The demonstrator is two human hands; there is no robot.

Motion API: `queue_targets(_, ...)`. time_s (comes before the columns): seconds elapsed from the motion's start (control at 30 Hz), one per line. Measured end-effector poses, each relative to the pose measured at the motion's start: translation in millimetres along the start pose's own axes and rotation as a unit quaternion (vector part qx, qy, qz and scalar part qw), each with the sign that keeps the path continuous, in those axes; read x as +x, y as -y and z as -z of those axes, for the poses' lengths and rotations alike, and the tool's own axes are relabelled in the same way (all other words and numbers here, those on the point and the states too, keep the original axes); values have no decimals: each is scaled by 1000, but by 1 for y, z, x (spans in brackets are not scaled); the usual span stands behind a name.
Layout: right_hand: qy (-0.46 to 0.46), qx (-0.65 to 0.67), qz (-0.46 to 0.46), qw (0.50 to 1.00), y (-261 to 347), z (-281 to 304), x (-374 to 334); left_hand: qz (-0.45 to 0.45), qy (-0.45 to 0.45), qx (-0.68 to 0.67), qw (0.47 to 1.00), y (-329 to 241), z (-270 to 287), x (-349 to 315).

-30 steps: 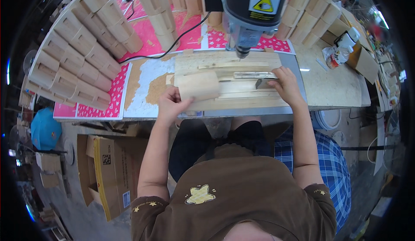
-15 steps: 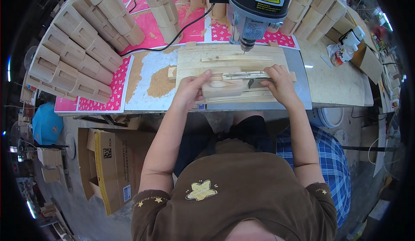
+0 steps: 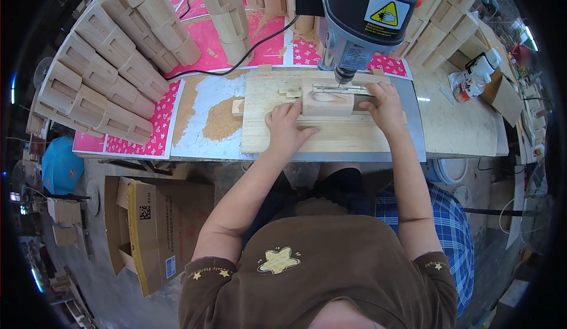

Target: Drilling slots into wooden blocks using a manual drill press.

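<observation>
A pale wooden block (image 3: 328,106) lies on the wooden board (image 3: 266,137) under the chuck (image 3: 345,74) of a drill press. A narrow slotted strip (image 3: 339,89) runs along the block's top. My right hand (image 3: 387,107) closes on the strip's right end, fingers on top and thumb on the near side by a dark gap. My left hand (image 3: 287,129) is open, its fingertips against the block's left end and its thumb spread over the board. What the fingers of the right hand cover is hidden.
Tall stacks of recessed wooden blocks (image 3: 112,51) stand at the left, with more (image 3: 443,16) behind on the right. A black cable (image 3: 254,51) crosses the bench. Small wooden pieces (image 3: 238,107) lie on the board. White bottles (image 3: 472,81) stand at the right; a cardboard box (image 3: 159,228) lies below.
The block and strip have moved away from me and slightly right, under the chuck. My left hand has shifted right, changing from gripping the block's left end to resting fingertips against it.
</observation>
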State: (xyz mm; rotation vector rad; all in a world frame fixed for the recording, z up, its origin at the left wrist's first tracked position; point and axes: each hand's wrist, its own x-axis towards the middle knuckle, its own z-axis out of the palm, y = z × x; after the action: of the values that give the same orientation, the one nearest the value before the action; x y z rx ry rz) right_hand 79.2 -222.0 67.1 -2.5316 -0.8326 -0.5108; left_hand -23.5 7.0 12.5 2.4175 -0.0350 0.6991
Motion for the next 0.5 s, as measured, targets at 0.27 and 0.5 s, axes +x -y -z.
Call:
queue_targets(0.27, -106, 391, -53, 913, -8, 8, 9, 25, 7, -1, 1000, 28, -10, 6)
queue_targets(0.5, -287, 250, 21, 925, 5, 117, 132, 39, 42, -17, 998, 26, -7, 5)
